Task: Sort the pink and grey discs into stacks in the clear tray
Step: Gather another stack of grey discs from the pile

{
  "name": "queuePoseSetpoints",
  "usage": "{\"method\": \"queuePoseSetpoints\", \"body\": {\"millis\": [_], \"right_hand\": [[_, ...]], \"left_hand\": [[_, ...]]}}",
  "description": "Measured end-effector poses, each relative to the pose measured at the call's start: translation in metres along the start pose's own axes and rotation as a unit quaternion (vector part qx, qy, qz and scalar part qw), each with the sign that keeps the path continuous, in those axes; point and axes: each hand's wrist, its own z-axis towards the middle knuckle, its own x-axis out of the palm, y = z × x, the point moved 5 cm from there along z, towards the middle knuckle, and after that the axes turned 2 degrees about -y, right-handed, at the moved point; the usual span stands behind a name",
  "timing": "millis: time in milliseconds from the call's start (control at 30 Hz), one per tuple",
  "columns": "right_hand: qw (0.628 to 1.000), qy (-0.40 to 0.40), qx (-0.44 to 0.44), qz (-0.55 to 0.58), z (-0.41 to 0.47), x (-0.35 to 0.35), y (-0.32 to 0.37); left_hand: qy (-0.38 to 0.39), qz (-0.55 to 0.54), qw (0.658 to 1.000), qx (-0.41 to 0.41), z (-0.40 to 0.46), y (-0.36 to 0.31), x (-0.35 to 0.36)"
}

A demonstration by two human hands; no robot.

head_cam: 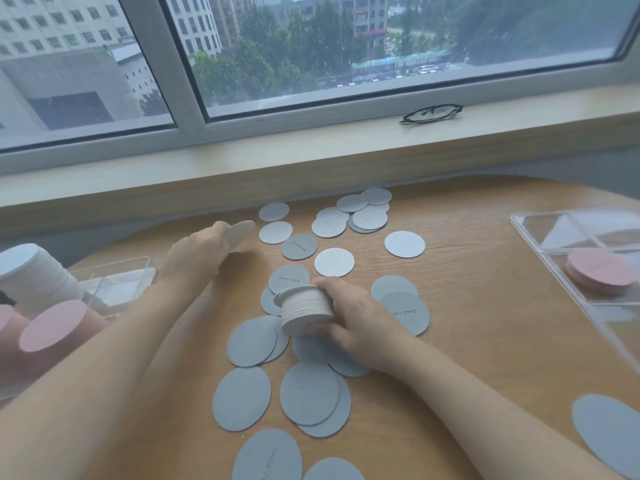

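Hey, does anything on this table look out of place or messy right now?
Yes: grey discs lie scattered and overlapping across the table, outside the clear tray, and a pair of glasses sits on the windowsill.

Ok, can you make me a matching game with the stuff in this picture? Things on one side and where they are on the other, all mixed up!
Things:
1. glasses
2. pink stack
3. grey stack
4. single disc

Places:
A. gripped by the right hand on the table
B. on the windowsill
C. held in the left hand
D. inside the clear tray on the right

Pairs: 1-B, 2-D, 3-A, 4-C
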Motion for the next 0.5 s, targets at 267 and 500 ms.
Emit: {"method": "queuePoseSetpoints", "body": {"millis": [267,500], "right_hand": [[1.000,0.001,-0.012,0.024,-0.001,-0.001,0.003],[0.998,0.004,0.017,0.060,-0.003,-0.001,-0.001]], "left_hand": [[0.004,-0.137,0.981,0.134,-0.089,-0.045,-0.027],[-0.007,-0.245,0.951,0.187,-0.110,-0.083,-0.022]]}}
